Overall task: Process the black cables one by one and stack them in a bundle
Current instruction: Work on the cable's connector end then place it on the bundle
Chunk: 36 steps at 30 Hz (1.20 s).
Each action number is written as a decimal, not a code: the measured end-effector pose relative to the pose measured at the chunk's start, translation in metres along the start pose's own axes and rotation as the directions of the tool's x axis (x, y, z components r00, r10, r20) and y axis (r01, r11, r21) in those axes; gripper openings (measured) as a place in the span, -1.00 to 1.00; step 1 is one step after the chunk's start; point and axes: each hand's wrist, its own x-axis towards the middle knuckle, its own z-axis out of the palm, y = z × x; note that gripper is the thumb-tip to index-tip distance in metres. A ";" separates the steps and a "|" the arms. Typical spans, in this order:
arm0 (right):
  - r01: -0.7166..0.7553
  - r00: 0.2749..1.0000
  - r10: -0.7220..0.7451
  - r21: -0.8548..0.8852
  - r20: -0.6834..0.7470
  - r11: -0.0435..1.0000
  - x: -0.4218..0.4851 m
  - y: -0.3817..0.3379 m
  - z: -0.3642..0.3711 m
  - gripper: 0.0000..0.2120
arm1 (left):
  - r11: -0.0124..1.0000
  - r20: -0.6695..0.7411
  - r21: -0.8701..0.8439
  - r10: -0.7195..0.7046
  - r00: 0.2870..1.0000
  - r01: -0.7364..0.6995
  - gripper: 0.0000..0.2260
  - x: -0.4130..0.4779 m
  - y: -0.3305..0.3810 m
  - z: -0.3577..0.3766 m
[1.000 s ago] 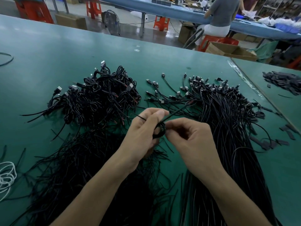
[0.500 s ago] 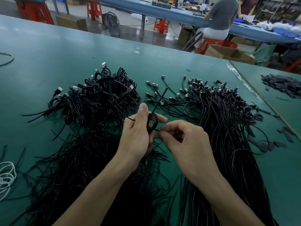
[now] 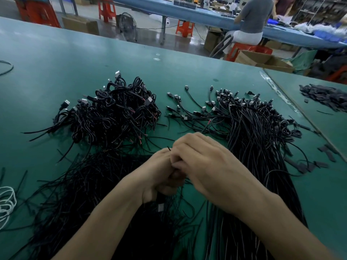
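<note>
Both hands meet over the green table [image 3: 56, 59], closed around one coiled black cable. My left hand [image 3: 161, 175] grips the coil, and its USB plug [image 3: 161, 207] hangs out below the palm. My right hand [image 3: 204, 166] lies over the left, fingers pinched on the same cable; a short wire tip [image 3: 169, 148] pokes up between them. The coil itself is hidden inside the hands. A heap of coiled black cables [image 3: 116, 113] lies at the far left. A long sheaf of straight cables [image 3: 253, 137] runs along the right.
Loose thin black ties [image 3: 78, 188] spread under my left forearm. White cord [image 3: 6, 201] lies at the left edge. Flat black strips [image 3: 324, 94] are piled on the neighbouring table at right. A seated person works at a blue bench behind.
The hands have closed together and dropped lower. The coil and the loose end that stuck up before are now hidden inside the fists; the plug now hangs below my left hand.
</note>
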 end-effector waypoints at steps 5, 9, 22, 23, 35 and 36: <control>-0.207 0.972 0.228 0.242 -0.062 0.948 0.001 0.005 0.008 -0.89 | 0.977 0.073 -0.184 -0.094 0.993 0.106 -0.53 0.004 0.005 0.004; -0.313 0.944 0.330 0.330 0.005 0.891 0.001 0.015 0.012 -0.89 | 0.945 0.210 -0.307 -0.051 0.976 0.115 -0.56 0.003 0.006 -0.002; -0.151 0.988 0.152 0.270 0.016 0.951 -0.009 0.013 0.003 -0.94 | 0.936 0.314 0.304 0.076 0.946 -0.176 -0.85 -0.006 0.003 -0.005; -0.158 0.987 0.157 0.266 0.025 0.951 -0.009 0.013 0.003 -0.92 | 0.939 0.313 0.301 0.069 0.947 -0.168 -0.85 -0.006 0.002 -0.004; -0.158 0.978 0.130 0.175 0.162 0.972 -0.003 0.011 -0.004 -0.85 | 0.922 0.261 0.360 0.050 0.964 -0.145 -0.77 -0.003 -0.002 -0.002; -0.163 0.983 0.147 0.165 0.107 0.973 -0.004 0.010 -0.001 -0.84 | 0.928 0.255 0.325 0.102 0.962 -0.185 -0.89 -0.003 0.000 -0.001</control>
